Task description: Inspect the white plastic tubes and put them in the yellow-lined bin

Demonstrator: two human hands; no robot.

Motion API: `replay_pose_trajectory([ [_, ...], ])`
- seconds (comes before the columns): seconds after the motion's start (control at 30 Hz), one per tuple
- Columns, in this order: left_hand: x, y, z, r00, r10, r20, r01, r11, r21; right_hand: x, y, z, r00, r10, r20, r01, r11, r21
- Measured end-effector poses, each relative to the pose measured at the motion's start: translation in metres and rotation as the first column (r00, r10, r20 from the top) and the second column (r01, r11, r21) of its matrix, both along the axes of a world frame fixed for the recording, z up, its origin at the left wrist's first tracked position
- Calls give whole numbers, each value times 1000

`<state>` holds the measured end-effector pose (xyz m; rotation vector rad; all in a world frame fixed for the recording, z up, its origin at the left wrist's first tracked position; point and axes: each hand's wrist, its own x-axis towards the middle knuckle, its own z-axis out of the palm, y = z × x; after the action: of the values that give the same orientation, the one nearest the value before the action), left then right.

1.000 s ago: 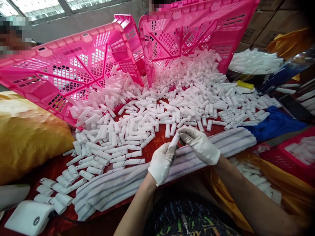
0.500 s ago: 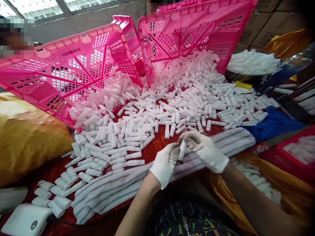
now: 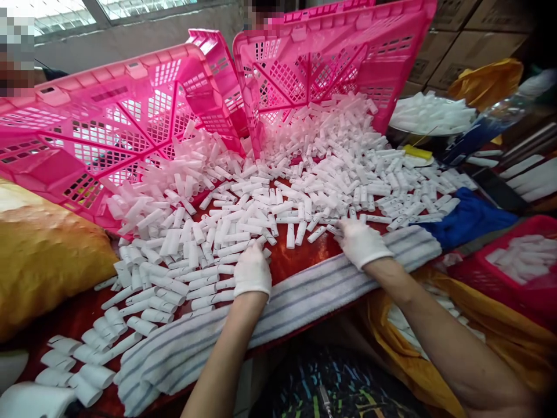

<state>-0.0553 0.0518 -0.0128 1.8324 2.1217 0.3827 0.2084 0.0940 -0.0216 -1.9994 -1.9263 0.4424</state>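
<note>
Many short white plastic tubes (image 3: 244, 225), some with a dark mark, lie heaped and scattered on a red tabletop (image 3: 285, 264). Both of my hands wear white gloves. My left hand (image 3: 253, 271) is over the near edge of the pile, its fingertips among the tubes; its fingers are mostly hidden behind the back of the hand. Farther right, my right hand (image 3: 362, 242) has its fingers closed at the end of a small white tube (image 3: 333, 230) at the pile's front. A striped towel (image 3: 313, 299) lies along the table edge under my forearms.
Two tilted pink crates (image 3: 143, 110) spill tubes from behind. A yellow sack (image 3: 47, 255) stands left, near a white device (image 3: 37, 400). On the right are a blue cloth (image 3: 470, 220), a heaped bowl (image 3: 435, 129), a bottle (image 3: 491, 116) and a pink basket (image 3: 483, 261).
My hands were together over the towel, holding a white tube. They have parted, left hand to the left and right hand forward to the tubes. The view has shifted slightly.
</note>
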Motion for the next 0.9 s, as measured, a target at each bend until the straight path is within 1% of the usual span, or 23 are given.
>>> replay_pose_trajectory([
  [0.03,-1,-2,-1,993,9,121,-12,1000,20,-9,5,-4,1000,13,10,-13,1000,-9],
  [0.07,-2,-4,-1,961,15,277,-26,999,35,-15,6,-7,999,7,-42,-7,1000,3],
  [0.1,-3,-6,0,892,23,451,-42,999,32,-19,4,-8,990,-1,-144,5,1000,28],
  [0.13,-3,-7,1,780,44,624,-61,998,6,-22,-1,-6,954,-3,-299,19,999,50],
  [0.17,-1,-9,3,629,82,773,-75,996,-45,-26,-7,-3,878,-2,-478,32,998,55],
  [0.2,2,-10,6,454,131,881,-79,991,-107,-31,-14,3,762,-4,-647,39,998,40],
  [0.23,6,-12,10,278,179,944,-76,984,-164,-37,-21,9,623,-13,-782,31,1000,8],
  [0.27,11,-13,14,117,215,970,-72,976,-207,-43,-27,16,487,-35,-873,15,999,-31],
  [0.3,16,-15,17,-16,237,971,-68,969,-237,-50,-32,23,376,-66,-924,-1,997,-72],
  [0.33,22,-17,19,-111,248,962,-65,964,-256,-57,-37,28,299,-100,-949,-15,994,-110],
  [0.37,27,-20,21,-165,256,953,-63,961,-269,-63,-39,32,255,-129,-958,-19,990,-138],
  [0.4,31,-22,21,-179,256,950,-65,960,-271,-67,-40,35,236,-142,-961,-12,989,-149],
  [0.43,34,-26,20,-161,247,955,-63,963,-260,-69,-40,36,238,-140,-961,-3,989,-145],
  [0.47,37,-29,19,-118,228,966,-56,970,-236,-70,-39,37,256,-128,-958,3,991,-131],
  [0.53,42,-36,17,15,170,985,-37,985,-169,-70,-36,38,324,-86,-942,-27,995,-100],
  [0.63,49,-46,14,231,100,968,-56,994,-90,-70,-34,39,441,1,-897,-162,984,-78],
  [0.67,52,-49,13,282,89,955,-83,994,-68,-72,-35,39,461,40,-887,-209,976,-65],
  [0.7,55,-51,12,310,80,947,-109,993,-48,-74,-37,39,462,75,-884,-249,967,-48],
  [0.73,57,-52,10,313,75,947,-127,991,-37,-76,-39,38,445,102,-890,-275,961,-27],
  [0.77,59,-52,8,295,75,952,-135,990,-36,-78,-42,37,414,111,-904,-273,962,-7],
  [0.8,61,-53,7,268,78,960,-136,990,-42,-80,-44,35,372,99,-923,-242,970,7],
  [0.87,63,-52,4,232,86,969,-135,989,-56,-80,-46,31,281,42,-959,-118,993,9],
  [0.9,63,-52,3,239,86,967,-140,989,-53,-80,-47,29,244,15,-970,-56,998,1],
])
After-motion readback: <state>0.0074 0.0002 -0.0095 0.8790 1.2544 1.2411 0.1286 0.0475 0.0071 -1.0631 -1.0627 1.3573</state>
